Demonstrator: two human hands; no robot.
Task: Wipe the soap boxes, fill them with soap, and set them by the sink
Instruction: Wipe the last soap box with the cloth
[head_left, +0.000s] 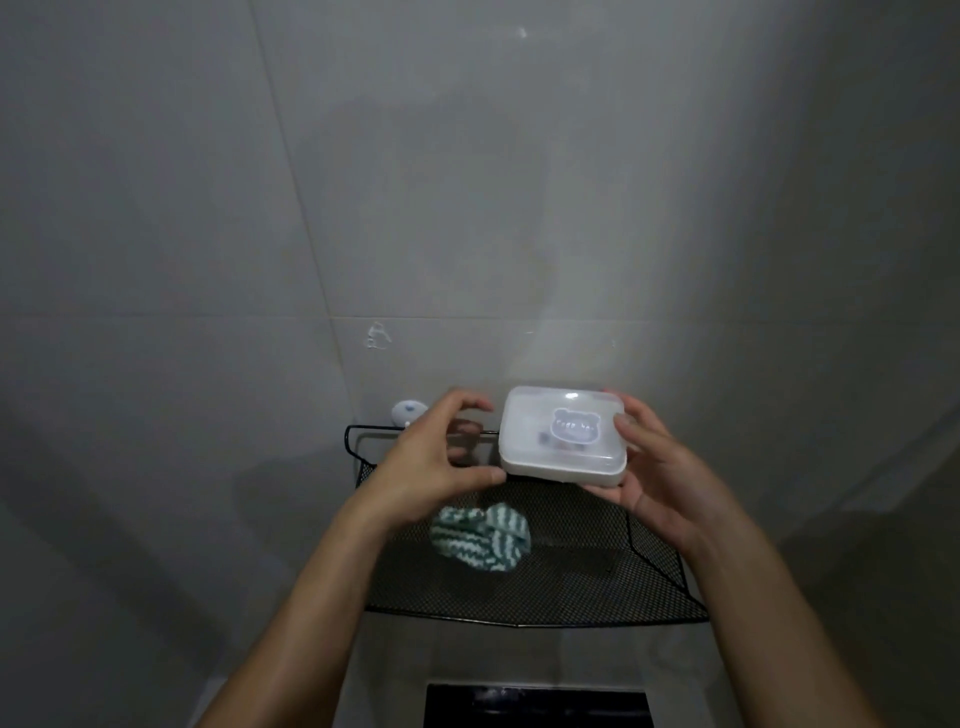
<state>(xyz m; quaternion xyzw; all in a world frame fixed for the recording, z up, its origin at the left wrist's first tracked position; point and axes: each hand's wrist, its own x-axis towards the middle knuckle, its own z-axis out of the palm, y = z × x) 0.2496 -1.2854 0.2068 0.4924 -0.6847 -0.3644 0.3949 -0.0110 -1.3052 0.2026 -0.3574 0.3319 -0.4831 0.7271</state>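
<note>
Soap box, white rectangular plastic, clear lid (563, 436): right hand (660, 467) grips its end; left hand (426, 467) loosely curled beside, thumb touching. Light, rigid, likely slippery; hold by short ends.

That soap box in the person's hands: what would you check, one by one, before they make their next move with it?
1. Right hand grips the soap box: ok.
2. Left hand has a grip: not ok, only the thumb is near the box's edge, fingers curled in the air.
3. Lid closed: ok, it looks seated.
4. Soap inside: cannot tell, the lid is cloudy.
5. Striped cloth within reach: ok, it lies on the mesh shelf.
6. Box wiped: cannot tell.
</note>
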